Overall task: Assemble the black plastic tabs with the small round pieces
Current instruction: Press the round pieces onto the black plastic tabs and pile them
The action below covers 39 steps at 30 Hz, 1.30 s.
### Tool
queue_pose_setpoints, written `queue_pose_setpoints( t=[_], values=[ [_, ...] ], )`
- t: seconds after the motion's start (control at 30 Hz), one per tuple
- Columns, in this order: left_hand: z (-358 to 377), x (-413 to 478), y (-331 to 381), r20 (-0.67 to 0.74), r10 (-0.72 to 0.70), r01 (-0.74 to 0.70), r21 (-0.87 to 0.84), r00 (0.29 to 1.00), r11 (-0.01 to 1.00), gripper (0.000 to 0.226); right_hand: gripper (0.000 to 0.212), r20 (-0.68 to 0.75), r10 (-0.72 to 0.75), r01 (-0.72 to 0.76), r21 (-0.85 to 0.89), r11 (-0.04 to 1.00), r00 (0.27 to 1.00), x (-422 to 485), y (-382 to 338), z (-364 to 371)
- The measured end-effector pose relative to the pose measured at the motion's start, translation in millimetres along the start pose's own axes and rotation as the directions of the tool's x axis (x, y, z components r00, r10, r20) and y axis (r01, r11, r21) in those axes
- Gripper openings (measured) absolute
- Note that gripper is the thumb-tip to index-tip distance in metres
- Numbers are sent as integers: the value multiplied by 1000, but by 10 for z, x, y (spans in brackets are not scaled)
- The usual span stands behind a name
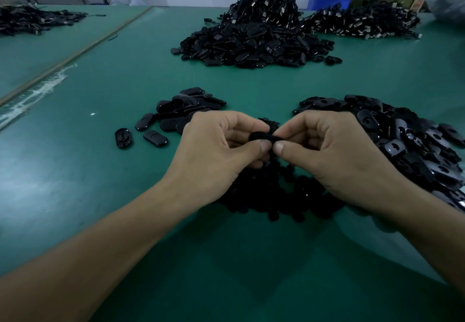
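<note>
— Where is the piece you're working on?
— I see it at the centre of the frame: one black tab (261, 136), pinched from both ends. My left hand (214, 150) and right hand (334, 150) both have fingers curled round it, with the thumb tips almost meeting below it.
— Is a round piece in it?
— I cannot tell, the fingers hide it. The small round pieces (264, 196) lie heaped on the green table (125, 196) just under the hands.
— And the other tabs?
— There is a large heap of tabs (415, 145) at the right edge and a smaller group (186, 110) left of centre. A bigger mound (251, 45) sits at upper centre, with tangled cables (266, 2) behind it
</note>
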<state>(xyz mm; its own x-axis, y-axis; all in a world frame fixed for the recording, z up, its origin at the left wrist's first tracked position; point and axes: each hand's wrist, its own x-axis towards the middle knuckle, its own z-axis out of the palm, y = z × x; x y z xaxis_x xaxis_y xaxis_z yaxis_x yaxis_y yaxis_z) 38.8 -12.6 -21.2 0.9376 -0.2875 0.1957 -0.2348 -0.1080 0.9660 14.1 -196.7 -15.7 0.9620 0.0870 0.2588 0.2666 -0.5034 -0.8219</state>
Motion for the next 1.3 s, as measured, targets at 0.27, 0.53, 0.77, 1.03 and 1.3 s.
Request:
queue_pose_setpoints(
  t=[0.27,0.53,0.77,1.03,1.3],
  values=[
    [-35,7,-7,26,32,-33,39,999,999,17,4,-8,46,-46,19,999,999,-14,-17,21],
    [-71,46,-47,5,99,-98,205,995,974,18,11,-5,-17,17,-26,1000,1000,-17,14,41],
    [-372,231,-133,-246,178,-114,254,953,960,22,37,-58,-8,-31,-639,769,998,-29,39,-21],
    [-723,375,-323,-392,161,18,414,906,910,14,31,-226,312,-317,-907,279,923,-116,-86,-164],
    [-740,348,-318,-397,157,125,598,904,791,12,25,-109,179,-176,-888,424,978,-102,-20,-133]
  ],
)
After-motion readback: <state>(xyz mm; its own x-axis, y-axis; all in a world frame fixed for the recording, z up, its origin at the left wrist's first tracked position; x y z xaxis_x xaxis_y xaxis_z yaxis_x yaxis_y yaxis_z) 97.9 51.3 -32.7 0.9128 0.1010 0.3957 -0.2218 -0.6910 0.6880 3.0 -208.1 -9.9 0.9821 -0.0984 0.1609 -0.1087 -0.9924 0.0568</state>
